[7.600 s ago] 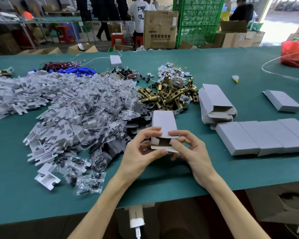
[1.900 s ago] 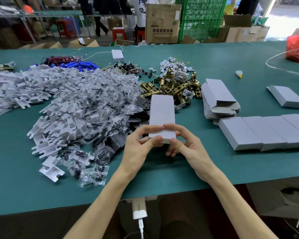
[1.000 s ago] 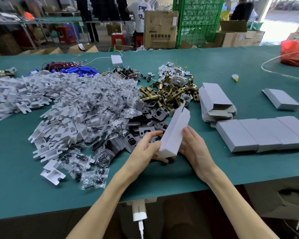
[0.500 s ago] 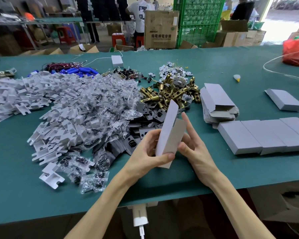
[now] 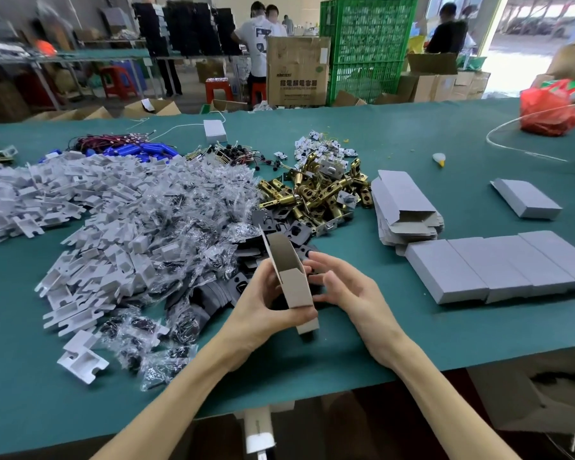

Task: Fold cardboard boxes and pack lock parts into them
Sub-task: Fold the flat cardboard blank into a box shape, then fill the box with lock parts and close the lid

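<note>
Big green worktop (image 5: 412, 336) and it's absolutely buried. The left half is a heap of white plastic inserts (image 5: 80, 200), with a drift of little clear parts bags (image 5: 180, 214) spilling toward the middle. Right behind the hands there are dark plates (image 5: 279, 224), then a tangle of brass latches (image 5: 316, 190). Blue cylinders (image 5: 136, 149) and some wiring sit at the far edge, next to a small white box with a cord (image 5: 214, 131).

The left hand (image 5: 263, 310) is wrapped around a grey cardboard box (image 5: 292, 283), thumb across the front. The box is held just above the near part of the worktop, tilted, its top end open so the brown inside shows. The right hand (image 5: 352, 293) is beside it, fingers loose and spread, tips at the box's right side.

On the right there's a stack of flat unfolded boxes (image 5: 402, 207), a tidy row of finished boxes (image 5: 498, 263) touching side by side, and one lone box (image 5: 525, 197) further back. A red plastic bag (image 5: 551, 107) is in the far right corner, with a clear tube looping in front of it.

The room looks like a workshop: stacked green crates (image 5: 365, 44), a big brown carton (image 5: 296, 71), red stools (image 5: 218, 89), more tables and a few people standing at the back.
</note>
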Available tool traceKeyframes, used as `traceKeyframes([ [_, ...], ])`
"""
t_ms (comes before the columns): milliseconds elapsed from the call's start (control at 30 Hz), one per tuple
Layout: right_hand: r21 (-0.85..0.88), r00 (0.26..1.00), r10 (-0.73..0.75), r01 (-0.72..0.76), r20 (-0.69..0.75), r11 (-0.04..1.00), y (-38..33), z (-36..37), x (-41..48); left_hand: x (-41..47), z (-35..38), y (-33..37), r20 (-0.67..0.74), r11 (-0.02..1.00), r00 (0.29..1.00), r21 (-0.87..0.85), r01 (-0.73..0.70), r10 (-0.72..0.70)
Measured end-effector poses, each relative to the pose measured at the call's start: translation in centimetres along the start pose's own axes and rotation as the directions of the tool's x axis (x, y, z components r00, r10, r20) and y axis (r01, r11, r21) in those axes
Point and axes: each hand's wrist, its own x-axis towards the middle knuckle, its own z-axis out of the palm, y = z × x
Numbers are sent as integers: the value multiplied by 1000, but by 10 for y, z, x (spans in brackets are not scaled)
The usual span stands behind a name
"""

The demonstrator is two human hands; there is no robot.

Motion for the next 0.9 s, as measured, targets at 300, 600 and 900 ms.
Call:
traceKeyframes([
  [300, -230, 881, 152, -278, -448, 933, 9, -32, 89, 0, -2, 1, 18, 999, 999, -20, 42, -42],
  [600, -750, 907, 146, -410, -394, 519, 17, -17, 134, 2, -6, 2, 29, 994, 997, -87, 72, -70],
  [900, -742, 913, 5, -334, -407, 582, 26, -13, 118, 2, -4, 5, 27, 989, 996, -120, 89, -86],
])
